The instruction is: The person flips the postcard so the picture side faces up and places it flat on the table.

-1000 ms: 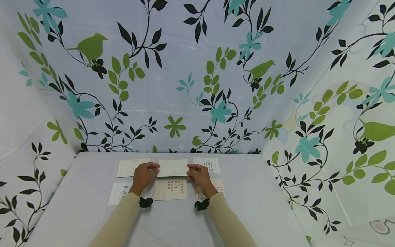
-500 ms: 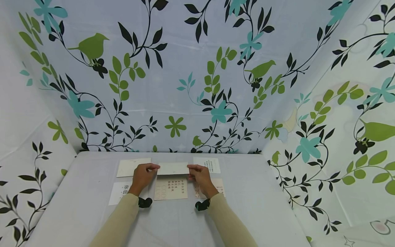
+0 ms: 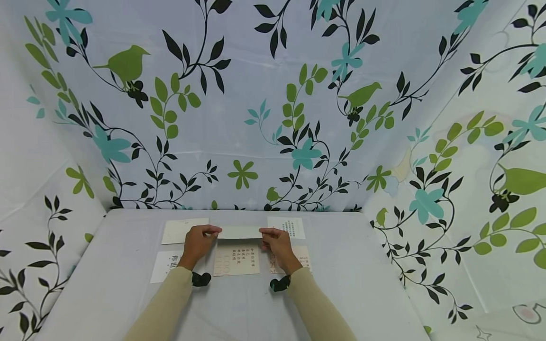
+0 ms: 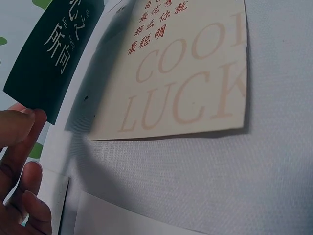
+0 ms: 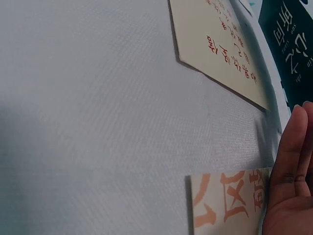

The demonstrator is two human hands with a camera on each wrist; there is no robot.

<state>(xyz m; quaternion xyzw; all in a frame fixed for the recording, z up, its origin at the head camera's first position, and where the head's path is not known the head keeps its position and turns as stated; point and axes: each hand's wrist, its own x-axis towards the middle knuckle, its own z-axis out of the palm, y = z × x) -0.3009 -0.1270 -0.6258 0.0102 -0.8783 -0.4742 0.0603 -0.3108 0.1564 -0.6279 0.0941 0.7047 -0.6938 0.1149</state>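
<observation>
Between both hands a card is held up by its two short ends, tilted. Its pale back faces the head camera; both wrist views show the other face, dark green with white characters. My left hand pinches the left end between thumb and fingertips. At the right end my right hand pinches likewise; in the right wrist view its fingers show at the card's edge. Just in front lies a cream card with red characters and faint "COOL LUCK" lettering.
More cards lie on the white cloth: a cream one back left, a white lettered one back right, a white one front left, and a cream one with orange characters front right. A patterned curtain stands behind.
The held card has tilted up further, its near edge rising away from the cream card in front, so its pale back looks narrower. Both hands stay nearly in place.
</observation>
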